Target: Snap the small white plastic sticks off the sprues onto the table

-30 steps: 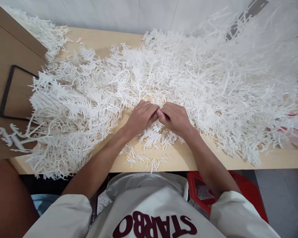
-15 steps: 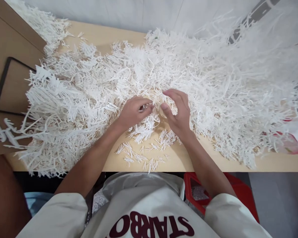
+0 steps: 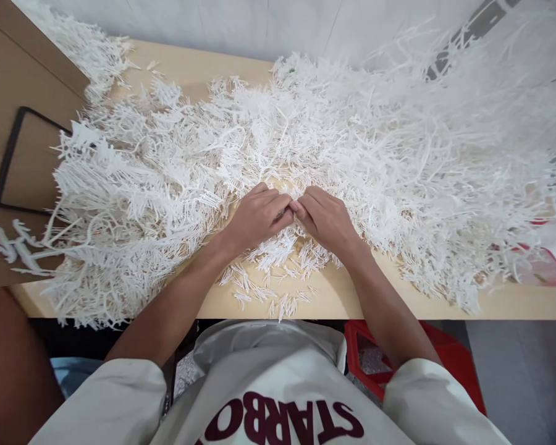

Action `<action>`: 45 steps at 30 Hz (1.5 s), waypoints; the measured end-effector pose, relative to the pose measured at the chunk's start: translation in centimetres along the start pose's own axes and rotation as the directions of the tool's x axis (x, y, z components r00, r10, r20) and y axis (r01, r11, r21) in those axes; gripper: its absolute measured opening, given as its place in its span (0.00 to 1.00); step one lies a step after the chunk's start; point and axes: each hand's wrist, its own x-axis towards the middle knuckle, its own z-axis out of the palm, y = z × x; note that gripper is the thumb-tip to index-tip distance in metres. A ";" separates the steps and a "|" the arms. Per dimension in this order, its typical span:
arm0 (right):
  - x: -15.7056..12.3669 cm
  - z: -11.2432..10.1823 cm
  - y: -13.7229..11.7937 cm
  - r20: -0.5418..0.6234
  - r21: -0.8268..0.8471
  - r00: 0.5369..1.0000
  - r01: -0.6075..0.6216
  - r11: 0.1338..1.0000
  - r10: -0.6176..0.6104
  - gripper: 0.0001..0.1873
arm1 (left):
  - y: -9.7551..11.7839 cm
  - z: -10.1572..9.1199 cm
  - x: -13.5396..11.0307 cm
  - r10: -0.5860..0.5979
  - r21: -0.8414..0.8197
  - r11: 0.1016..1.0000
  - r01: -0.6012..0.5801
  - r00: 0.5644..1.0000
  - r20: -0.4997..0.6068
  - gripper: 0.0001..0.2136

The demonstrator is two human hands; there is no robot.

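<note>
My left hand (image 3: pixel 261 214) and my right hand (image 3: pixel 327 220) meet at the fingertips over the middle of the table. Both are closed in a pinch, thumbs and fingers pressed together. Whatever lies between the fingertips is too small and too covered to make out. Around and beyond them spreads a deep heap of white, thin, branching plastic-like sprigs (image 3: pixel 180 161). Just below my hands sits a small clump of short white pieces (image 3: pixel 275 247). Nearer the front edge, loose short bits (image 3: pixel 287 304) are scattered on the wood.
A brown cardboard box (image 3: pixel 28 80) with a black-rimmed handle opening stands at the left. The pale wooden table (image 3: pixel 514 303) ends close to my body. A red stool (image 3: pixel 454 364) is under it at right; a pink and white plastic bag (image 3: pixel 549 262) lies at the right.
My right hand has moved left and its spread thumb and fingers have closed. The fingertips of both hands, apart before, now touch.
</note>
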 end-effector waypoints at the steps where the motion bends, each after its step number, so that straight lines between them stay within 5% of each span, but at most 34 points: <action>1: 0.0 0.0 0.0 0.003 0.003 1.000 0.001 1.000 -0.001 0.19 | -0.1 0.0 0.0 0.005 -0.013 1.000 -0.005 1.000 0.026 0.12; 9: -0.1 0.1 -1.0 -0.076 0.019 0.997 0.016 1.000 -0.014 0.18 | -0.2 0.1 -0.1 0.007 -0.032 0.999 -0.008 1.000 -0.012 0.12; 19: -0.4 0.4 -2.5 -0.331 0.089 0.944 0.044 0.995 -0.012 0.17 | 1.0 0.4 0.4 -0.206 -0.261 0.946 0.192 0.978 -0.027 0.19; 21: -0.6 0.3 -4.0 -0.420 0.110 0.888 0.256 0.960 -0.189 0.18 | 0.0 0.2 0.5 -0.370 -0.289 0.897 0.335 0.926 -0.075 0.21; 23: -0.9 0.2 -5.2 -0.457 0.142 0.799 0.500 0.854 -0.392 0.17 | -1.1 -0.2 0.6 -0.546 -0.332 0.816 0.473 0.819 -0.175 0.19; 25: -1.2 0.2 -5.3 -0.410 0.201 0.807 0.535 0.821 -0.425 0.13 | -1.8 -0.6 0.7 -0.623 -0.413 0.759 0.504 0.748 -0.231 0.17; 27: -1.1 0.2 -4.2 -0.498 0.204 0.823 0.417 0.886 -0.274 0.06 | -1.9 -0.9 0.8 -0.627 -0.504 0.730 0.461 0.744 -0.229 0.16; 29: -0.8 0.3 -2.5 -0.492 0.221 0.864 0.005 0.975 0.108 0.08 | -1.7 -0.9 1.0 -0.601 -0.593 0.703 0.394 0.775 -0.197 0.15; 32: 0.0 0.2 -0.4 -0.358 0.241 0.818 -0.385 0.891 0.450 0.17 | -1.4 -0.5 1.0 -0.574 -0.695 0.630 0.346 0.810 -0.117 0.13; 38: 0.5 0.3 -0.5 -0.088 0.441 0.916 -0.317 0.839 0.392 0.19 | -0.5 -0.1 0.8 -0.504 -0.723 0.604 0.337 0.863 -0.019 0.11; 41: 0.4 0.6 -0.7 -0.070 0.491 0.935 -0.272 0.828 0.349 0.23 | 0.2 -0.2 0.9 -0.466 -0.708 0.638 0.303 0.884 -0.041 0.11; 45: 0.2 1.0 -0.3 -0.178 0.413 0.946 -0.180 0.893 0.273 0.10 | 0.1 -0.3 0.9 -0.485 -0.716 0.593 0.368 0.873 0.047 0.11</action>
